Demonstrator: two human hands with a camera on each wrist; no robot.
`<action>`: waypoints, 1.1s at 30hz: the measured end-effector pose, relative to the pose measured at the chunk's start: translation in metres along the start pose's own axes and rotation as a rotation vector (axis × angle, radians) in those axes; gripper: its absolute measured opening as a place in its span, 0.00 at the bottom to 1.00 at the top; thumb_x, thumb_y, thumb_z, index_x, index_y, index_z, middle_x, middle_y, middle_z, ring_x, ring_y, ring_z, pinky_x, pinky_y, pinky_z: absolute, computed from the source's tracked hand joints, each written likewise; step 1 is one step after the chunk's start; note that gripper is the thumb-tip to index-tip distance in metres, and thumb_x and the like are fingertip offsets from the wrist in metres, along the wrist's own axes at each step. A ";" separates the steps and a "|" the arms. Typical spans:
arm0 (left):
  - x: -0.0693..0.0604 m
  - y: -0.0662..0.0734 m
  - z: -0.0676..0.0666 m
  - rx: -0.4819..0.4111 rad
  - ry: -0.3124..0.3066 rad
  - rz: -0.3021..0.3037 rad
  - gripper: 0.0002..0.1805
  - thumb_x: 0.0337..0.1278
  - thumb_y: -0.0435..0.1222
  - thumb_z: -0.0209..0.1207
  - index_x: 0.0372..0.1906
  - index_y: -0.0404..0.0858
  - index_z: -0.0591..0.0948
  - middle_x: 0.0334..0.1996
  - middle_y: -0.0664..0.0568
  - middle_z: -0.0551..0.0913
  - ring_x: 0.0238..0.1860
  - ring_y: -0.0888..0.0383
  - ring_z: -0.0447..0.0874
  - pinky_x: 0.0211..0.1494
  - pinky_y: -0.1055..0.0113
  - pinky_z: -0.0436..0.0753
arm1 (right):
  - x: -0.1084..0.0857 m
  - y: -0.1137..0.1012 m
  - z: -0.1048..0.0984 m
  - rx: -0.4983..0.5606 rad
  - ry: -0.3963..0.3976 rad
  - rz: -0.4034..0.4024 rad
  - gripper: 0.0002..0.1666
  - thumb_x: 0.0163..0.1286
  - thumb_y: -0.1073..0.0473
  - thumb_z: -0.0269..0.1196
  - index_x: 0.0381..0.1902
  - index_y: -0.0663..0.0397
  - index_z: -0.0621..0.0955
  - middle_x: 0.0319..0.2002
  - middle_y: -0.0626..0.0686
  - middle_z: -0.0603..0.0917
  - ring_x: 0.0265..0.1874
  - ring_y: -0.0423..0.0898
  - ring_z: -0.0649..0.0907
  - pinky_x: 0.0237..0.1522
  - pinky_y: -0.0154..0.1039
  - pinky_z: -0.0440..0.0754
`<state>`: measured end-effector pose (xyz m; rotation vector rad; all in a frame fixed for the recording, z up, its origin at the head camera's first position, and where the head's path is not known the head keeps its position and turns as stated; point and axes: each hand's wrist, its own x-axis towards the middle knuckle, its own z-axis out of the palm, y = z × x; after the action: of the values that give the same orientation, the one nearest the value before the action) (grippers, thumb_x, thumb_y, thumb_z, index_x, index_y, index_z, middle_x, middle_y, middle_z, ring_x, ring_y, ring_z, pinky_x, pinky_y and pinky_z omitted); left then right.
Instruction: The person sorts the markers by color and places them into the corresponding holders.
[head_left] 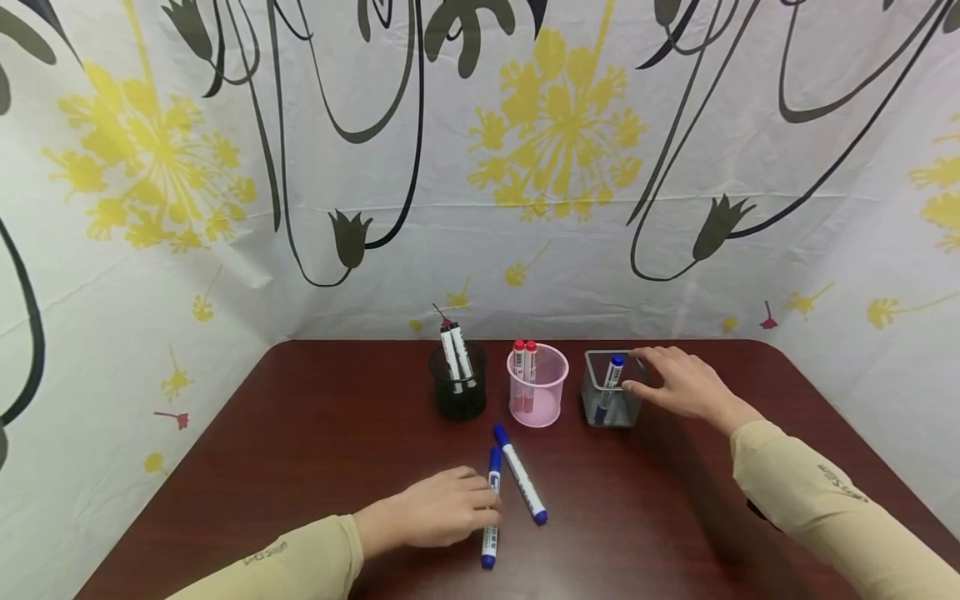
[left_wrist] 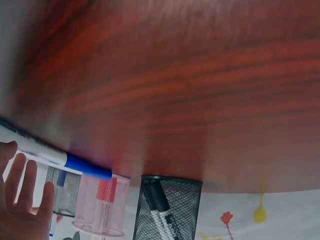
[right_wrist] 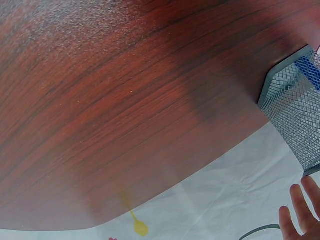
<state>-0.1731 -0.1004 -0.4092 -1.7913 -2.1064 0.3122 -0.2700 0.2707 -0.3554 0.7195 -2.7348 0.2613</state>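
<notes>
My left hand (head_left: pixel 450 508) is over a blue-capped whiteboard marker (head_left: pixel 490 546) that lies on the table. In the left wrist view its fingers (left_wrist: pixel 26 186) look loose and spread, not curled round that marker (left_wrist: pixel 37 149). Just right of it lies a second blue marker (head_left: pixel 521 475), slanted. At the right, my right hand (head_left: pixel 686 387) reaches to the grey mesh holder (head_left: pixel 622 412), fingers extended by its rim and gripping nothing. A blue marker (head_left: pixel 612 375) leans inside that holder. Whether the right fingertips touch the rim I cannot tell.
A pink mesh cup (head_left: pixel 551 387) with two red markers (head_left: pixel 525 367) stands left of the grey holder. Beside it is a black mesh cup (head_left: pixel 459 407) with two black-capped markers (head_left: pixel 456 350). Behind the dark red table (head_left: pixel 337 417) hangs a patterned white cloth (head_left: pixel 450 167).
</notes>
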 end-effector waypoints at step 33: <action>0.007 0.006 0.007 0.034 -0.038 0.098 0.07 0.55 0.40 0.53 0.40 0.52 0.76 0.38 0.63 0.75 0.44 0.64 0.70 0.54 0.66 0.65 | 0.000 0.001 0.001 0.005 -0.006 0.010 0.36 0.57 0.36 0.56 0.52 0.59 0.73 0.45 0.61 0.76 0.45 0.57 0.73 0.42 0.58 0.68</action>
<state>-0.1714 -0.0919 -0.4167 -1.8872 -2.0295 0.4083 -0.2705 0.2715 -0.3567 0.7094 -2.7455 0.2687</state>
